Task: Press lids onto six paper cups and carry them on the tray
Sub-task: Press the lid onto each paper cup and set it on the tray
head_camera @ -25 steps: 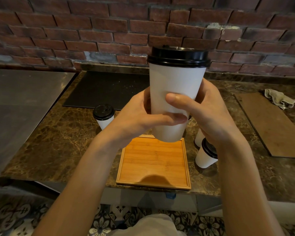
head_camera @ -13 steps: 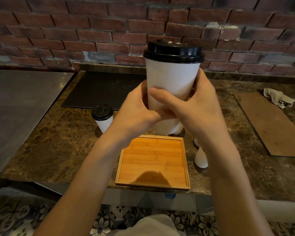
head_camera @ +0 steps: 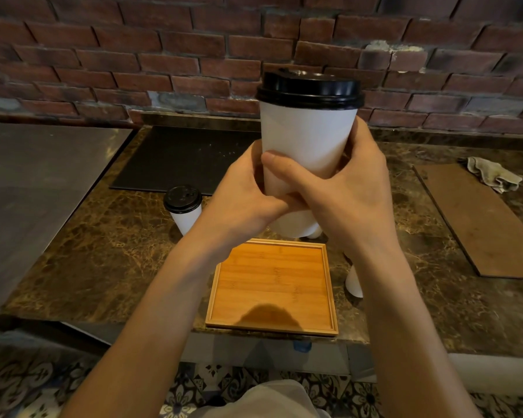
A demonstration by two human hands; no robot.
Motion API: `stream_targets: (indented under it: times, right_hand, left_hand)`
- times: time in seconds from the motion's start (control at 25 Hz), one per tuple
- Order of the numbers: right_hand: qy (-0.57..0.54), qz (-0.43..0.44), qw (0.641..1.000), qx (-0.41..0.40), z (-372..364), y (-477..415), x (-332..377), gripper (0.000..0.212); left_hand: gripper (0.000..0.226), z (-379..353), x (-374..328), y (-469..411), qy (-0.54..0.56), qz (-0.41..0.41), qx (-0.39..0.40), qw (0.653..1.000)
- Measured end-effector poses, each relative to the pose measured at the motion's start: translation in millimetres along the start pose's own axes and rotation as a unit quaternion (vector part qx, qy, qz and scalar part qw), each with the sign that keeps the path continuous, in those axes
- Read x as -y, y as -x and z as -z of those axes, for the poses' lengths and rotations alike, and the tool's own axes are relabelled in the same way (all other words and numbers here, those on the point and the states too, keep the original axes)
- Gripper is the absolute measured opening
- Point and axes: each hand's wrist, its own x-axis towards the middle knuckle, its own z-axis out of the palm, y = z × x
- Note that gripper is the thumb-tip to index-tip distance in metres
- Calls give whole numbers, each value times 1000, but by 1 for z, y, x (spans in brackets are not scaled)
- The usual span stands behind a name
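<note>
Since half a second earlier, your two hands barely shifted; the right thumb had slid a little further across the cup wall toward the left, and the cup stayed raised at about the same height. You held the white paper cup (head_camera: 307,140) upright in the air, above the far edge of the wooden tray (head_camera: 272,286), with its black lid (head_camera: 310,89) seated on the rim. Your left hand (head_camera: 242,203) wrapped the lower left side of the cup, and your right hand (head_camera: 352,194) wrapped the right side, thumb laid across the front; both were closed on the cup and touched each other below it. Nothing stood on the tray, which lay at the near edge of the marble counter (head_camera: 103,251). A second lidded cup (head_camera: 183,208) stood on the counter to the left of the tray. Part of another white cup (head_camera: 354,282) showed beside your right forearm, its top hidden. Further back lay a black mat (head_camera: 181,158); to the right, a brown board (head_camera: 477,218) with a crumpled cloth (head_camera: 492,175) at its far end.
</note>
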Motion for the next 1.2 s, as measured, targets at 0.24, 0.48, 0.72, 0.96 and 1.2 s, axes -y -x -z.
stream_targets:
  times: [0.24, 0.48, 0.72, 0.96, 1.2]
  right_hand:
    - [-53, 0, 997, 54, 7, -3, 1, 70]
    - [-121, -2, 985, 125, 13, -6, -4, 68]
    - [-154, 2, 975, 160, 17, -7, -7, 69]
    - [-125, 8, 976, 179, 19, -6, -8, 60]
    - [-92, 6, 983, 158, 18, -5, -5, 63]
  left_hand:
    - [59, 5, -4, -1, -1, 16, 25, 1000]
    - [71, 6, -9, 2, 4, 28, 60, 998]
    - [75, 7, -8, 4, 17, 31, 79, 996]
    - [73, 8, -4, 6, 19, 24, 71, 997]
    - [70, 7, 0, 7, 7, 7, 40, 999]
